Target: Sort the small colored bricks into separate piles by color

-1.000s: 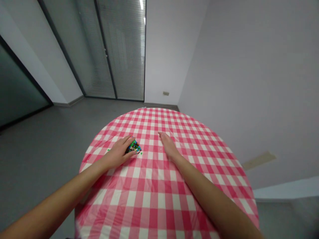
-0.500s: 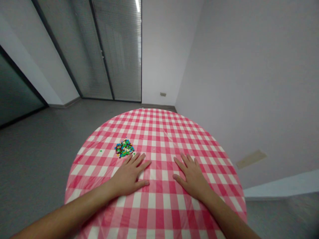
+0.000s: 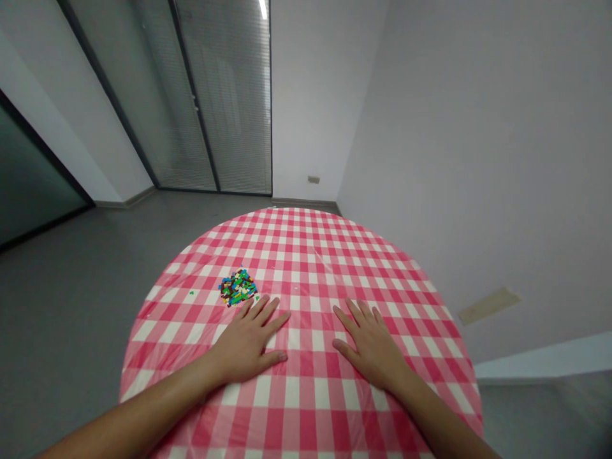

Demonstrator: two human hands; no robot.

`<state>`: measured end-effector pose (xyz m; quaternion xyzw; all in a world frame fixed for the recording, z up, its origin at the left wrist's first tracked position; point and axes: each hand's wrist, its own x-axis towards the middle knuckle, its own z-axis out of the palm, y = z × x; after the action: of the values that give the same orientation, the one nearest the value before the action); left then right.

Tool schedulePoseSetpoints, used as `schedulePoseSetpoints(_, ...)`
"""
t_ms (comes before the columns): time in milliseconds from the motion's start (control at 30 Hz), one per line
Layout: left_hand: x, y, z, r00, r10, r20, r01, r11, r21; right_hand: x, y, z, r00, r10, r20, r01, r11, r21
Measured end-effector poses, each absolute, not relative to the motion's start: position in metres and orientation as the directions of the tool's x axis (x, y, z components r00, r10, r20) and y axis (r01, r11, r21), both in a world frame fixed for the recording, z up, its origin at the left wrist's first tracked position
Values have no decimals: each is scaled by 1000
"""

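Many tiny coloured pieces (image 3: 238,287) lie on gingham cloth (image 3: 306,245) beyond the left hand (image 3: 246,341).

A pink-and-white gingham tablecloth (image 3: 306,255) lies beneath a heap of small blue, green, brown and yellow pieces (image 3: 238,287).

Left hand (image 3: 246,341), right hand (image 3: 368,344) apart; colored-piece pile (image 3: 238,287) past left fingers (image 3: 261,310).
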<state>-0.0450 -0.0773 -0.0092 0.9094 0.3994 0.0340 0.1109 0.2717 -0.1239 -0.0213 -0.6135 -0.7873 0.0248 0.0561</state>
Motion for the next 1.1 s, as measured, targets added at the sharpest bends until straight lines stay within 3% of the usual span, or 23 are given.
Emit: schedulePoseSetpoints(1100, -45, -77, -12, 684, 729, -10, 712, -666, 221, 270, -123, -19, -226, 973, 36, 967, 229, -114)
